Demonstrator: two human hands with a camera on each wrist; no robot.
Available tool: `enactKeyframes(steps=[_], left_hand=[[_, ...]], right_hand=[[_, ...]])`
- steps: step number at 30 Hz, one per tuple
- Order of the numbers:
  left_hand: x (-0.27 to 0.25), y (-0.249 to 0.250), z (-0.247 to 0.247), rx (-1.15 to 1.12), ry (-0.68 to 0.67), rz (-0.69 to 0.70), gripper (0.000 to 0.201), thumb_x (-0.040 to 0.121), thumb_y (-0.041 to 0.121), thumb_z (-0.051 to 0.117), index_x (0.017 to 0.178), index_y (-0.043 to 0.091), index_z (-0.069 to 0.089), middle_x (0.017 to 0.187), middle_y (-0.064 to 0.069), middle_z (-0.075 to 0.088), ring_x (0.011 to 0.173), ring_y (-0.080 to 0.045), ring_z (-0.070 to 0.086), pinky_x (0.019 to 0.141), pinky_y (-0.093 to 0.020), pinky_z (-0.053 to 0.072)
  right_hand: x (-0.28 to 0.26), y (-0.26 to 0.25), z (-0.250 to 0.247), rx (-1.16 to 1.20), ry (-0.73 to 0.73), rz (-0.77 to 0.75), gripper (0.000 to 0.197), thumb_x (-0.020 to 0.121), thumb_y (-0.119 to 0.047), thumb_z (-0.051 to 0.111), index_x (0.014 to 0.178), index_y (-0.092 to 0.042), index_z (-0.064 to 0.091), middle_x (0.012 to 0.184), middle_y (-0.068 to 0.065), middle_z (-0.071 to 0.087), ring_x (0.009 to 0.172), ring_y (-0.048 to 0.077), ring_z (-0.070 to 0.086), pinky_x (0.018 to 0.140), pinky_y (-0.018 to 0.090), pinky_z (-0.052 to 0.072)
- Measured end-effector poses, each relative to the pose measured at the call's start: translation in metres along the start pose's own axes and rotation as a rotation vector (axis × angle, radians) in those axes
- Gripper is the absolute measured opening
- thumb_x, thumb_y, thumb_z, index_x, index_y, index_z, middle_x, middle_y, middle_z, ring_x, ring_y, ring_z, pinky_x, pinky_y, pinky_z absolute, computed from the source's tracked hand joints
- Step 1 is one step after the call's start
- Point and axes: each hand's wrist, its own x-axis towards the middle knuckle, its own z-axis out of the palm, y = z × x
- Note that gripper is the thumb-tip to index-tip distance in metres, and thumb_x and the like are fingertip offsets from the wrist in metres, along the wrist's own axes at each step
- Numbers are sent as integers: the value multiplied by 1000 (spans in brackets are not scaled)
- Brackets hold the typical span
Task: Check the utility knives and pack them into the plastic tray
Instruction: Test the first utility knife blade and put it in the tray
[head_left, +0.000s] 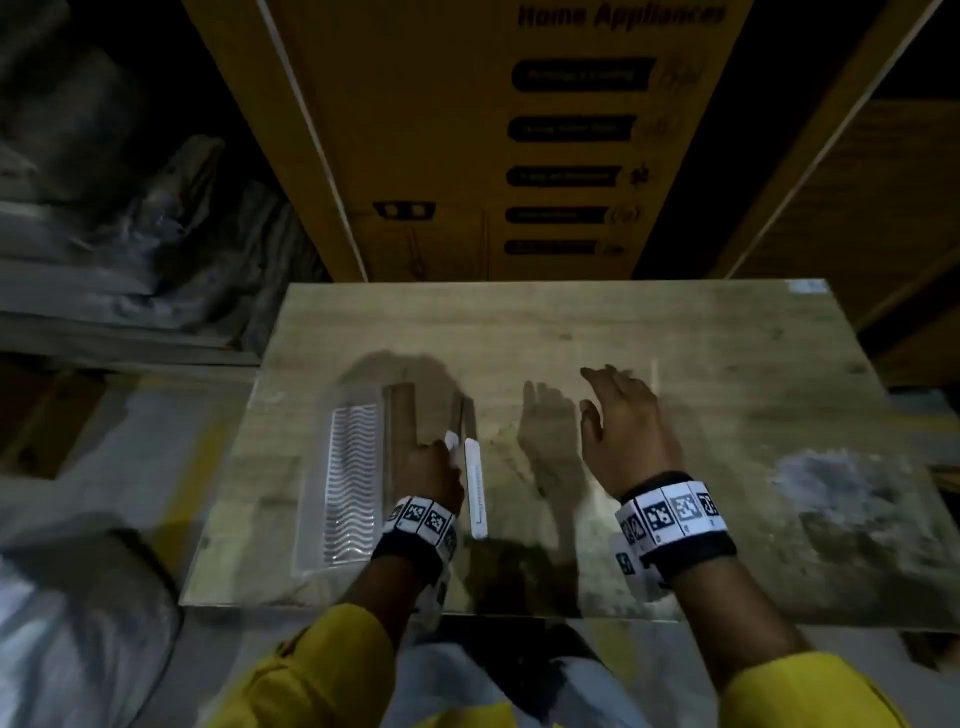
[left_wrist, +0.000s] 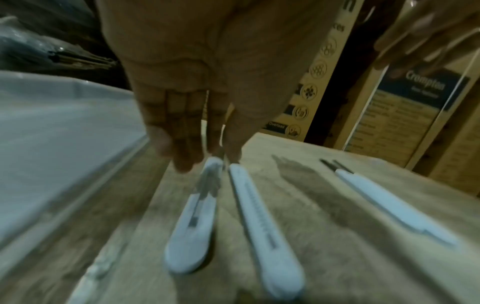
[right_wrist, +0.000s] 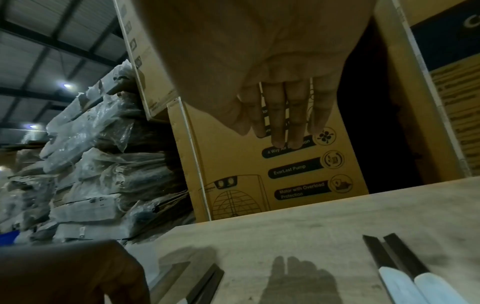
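Note:
A clear plastic tray with a wavy ribbed floor lies at the table's left. Just right of it are two white utility knives, blades out. My left hand pinches the front end of the nearer utility knife between thumb and forefinger; its rear looks slightly raised. The second knife lies flat beside it. Two more knives with dark blades lie further right. My right hand hovers above the table with straight fingers and holds nothing.
The wooden table has a grey smudged patch at the right. A tall yellow carton stands behind its far edge. Plastic-wrapped bundles are stacked to the left.

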Motion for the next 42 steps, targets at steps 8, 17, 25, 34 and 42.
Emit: enactKeyframes(steps=[8, 17, 25, 34, 42], left_hand=[[8, -12, 28, 143, 4, 19, 35, 99, 17, 56, 132, 5, 57, 125, -17, 68, 115, -34, 65, 92, -39, 55], [19, -32, 41, -170, 344, 30, 26, 93, 38, 70, 93, 12, 71, 94, -3, 71, 84, -20, 68, 74, -32, 54], [-1, -13, 33, -564, 792, 361, 9, 105, 27, 55, 113, 23, 57, 90, 2, 73, 66, -15, 71, 59, -39, 62], [17, 31, 52, -936, 425, 648, 10, 111, 26, 40, 116, 26, 48, 77, -4, 65, 55, -22, 53, 53, -37, 44], [48, 66, 34, -931, 235, 795, 25, 110, 13, 33, 120, 35, 42, 83, -5, 62, 59, -19, 49, 55, -36, 39]], right_hand=[[2, 5, 68, 55, 60, -82, 43, 95, -14, 53, 137, -9, 58, 133, 13, 65, 123, 33, 58, 110, 39, 35], [31, 0, 103, 165, 121, -298, 37, 99, -24, 52, 134, -15, 62, 126, 9, 68, 112, 28, 63, 96, 39, 50], [39, -1, 111, 449, 291, -376, 34, 101, -30, 51, 130, -20, 66, 118, -1, 71, 103, 14, 65, 88, 30, 52], [25, 27, 110, 773, 392, -256, 34, 104, -39, 45, 116, -23, 72, 104, -9, 75, 104, 11, 66, 94, 36, 52], [70, 16, 93, 983, 427, -190, 24, 102, -37, 51, 106, -28, 73, 101, -7, 76, 99, 13, 70, 91, 43, 56]])
